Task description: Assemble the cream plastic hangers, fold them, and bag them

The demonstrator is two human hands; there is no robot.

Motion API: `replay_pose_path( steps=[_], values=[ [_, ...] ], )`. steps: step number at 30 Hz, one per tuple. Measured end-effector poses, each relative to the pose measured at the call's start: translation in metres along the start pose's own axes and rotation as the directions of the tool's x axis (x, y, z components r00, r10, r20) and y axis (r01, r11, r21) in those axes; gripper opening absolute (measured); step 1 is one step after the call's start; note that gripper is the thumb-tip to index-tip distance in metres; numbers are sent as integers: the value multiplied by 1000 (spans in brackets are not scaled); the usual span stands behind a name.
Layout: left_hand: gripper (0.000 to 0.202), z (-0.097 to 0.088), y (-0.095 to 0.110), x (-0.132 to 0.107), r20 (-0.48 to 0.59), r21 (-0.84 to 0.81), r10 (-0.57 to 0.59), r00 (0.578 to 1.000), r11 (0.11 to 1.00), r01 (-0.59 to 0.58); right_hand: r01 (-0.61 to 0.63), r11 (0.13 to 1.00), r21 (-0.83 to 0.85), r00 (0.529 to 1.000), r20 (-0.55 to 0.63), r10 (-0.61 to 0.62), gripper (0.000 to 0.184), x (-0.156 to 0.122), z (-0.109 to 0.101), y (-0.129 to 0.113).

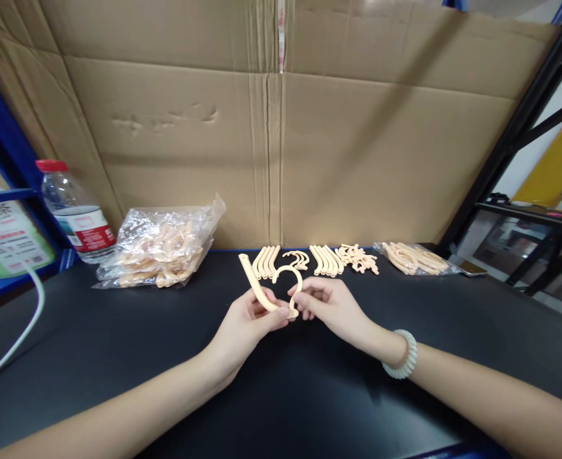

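Note:
My left hand (255, 315) is closed on a curved cream plastic hanger arm (255, 284), which slants up and to the left. Between the fingers of my right hand (322, 303) is a cream hanger hook (297, 277), its open curve facing left. The lower ends of both pieces meet at my fingertips, above the black table. Whether they are joined there I cannot tell. Just behind my hands lie a row of hanger arms (267, 262), several loose hooks (300, 258), a second row of arms (327, 261) and a heap of small cream parts (359, 258).
A clear bag of cream parts (159, 248) and a red-capped water bottle (78, 217) stand at the left. Another clear bag (417, 258) lies at the back right. A cardboard wall (190, 140) closes off the back of the black table (166, 331). A white cable (35, 325) crosses the left side.

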State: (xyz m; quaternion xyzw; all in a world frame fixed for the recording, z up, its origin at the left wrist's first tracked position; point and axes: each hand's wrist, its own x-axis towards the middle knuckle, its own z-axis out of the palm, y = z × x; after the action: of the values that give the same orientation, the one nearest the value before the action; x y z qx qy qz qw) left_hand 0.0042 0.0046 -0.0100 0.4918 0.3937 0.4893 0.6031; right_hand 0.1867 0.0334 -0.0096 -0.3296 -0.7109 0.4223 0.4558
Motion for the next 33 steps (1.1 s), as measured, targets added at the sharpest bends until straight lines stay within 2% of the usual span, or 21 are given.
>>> replay_pose_path(
  steps=[1,2,4,5,8,10,13,16,18,20,22,25,29,33],
  values=[
    [34,-1,0,0,-7,-5,-1,1000,1000,1,66,987,-145,998,-15,-69,23,3,-9,2],
    [34,-1,0,0,-15,-11,-3,1000,1000,2,137,938,-318,988,-28,-154,24,7,-20,5],
    [35,-1,1,0,-23,-27,-7,1000,1000,7,244,754,-610,948,-13,-317,17,16,-42,15],
    [36,0,2,0,-24,-33,-10,1000,999,9,272,658,-702,937,38,-347,17,21,-53,21],
    [35,1,3,0,-27,-39,-5,1000,999,3,318,449,-835,932,189,-308,20,31,-72,41],
    [35,1,3,-1,-27,-39,1,1000,999,-2,316,403,-859,937,215,-276,18,35,-74,51],
    [36,1,3,-1,-25,-36,0,1000,999,-1,288,424,-859,943,178,-280,18,39,-71,58],
    [37,0,3,0,-22,-36,-4,1000,999,3,276,455,-847,934,125,-334,21,41,-70,54],
    [37,0,2,0,-18,-39,-3,1000,999,2,255,546,-798,917,21,-397,23,40,-71,45],
    [36,0,2,0,-14,-43,3,1000,999,-3,218,712,-668,904,-137,-406,23,35,-71,31],
    [34,-1,1,0,-9,-46,7,1000,999,-8,190,866,-463,907,-255,-336,20,28,-68,15],
    [34,-1,1,-1,-3,-56,11,1000,998,-11,159,968,-197,934,-288,-212,23,16,-55,-7],
    [33,-2,0,-1,8,-62,30,1000,998,-29,80,996,47,958,-280,-64,23,4,-30,-22],
    [32,-4,-3,0,39,-56,50,998,997,-48,-73,952,296,950,-271,157,23,-4,-11,-19]
  ],
)
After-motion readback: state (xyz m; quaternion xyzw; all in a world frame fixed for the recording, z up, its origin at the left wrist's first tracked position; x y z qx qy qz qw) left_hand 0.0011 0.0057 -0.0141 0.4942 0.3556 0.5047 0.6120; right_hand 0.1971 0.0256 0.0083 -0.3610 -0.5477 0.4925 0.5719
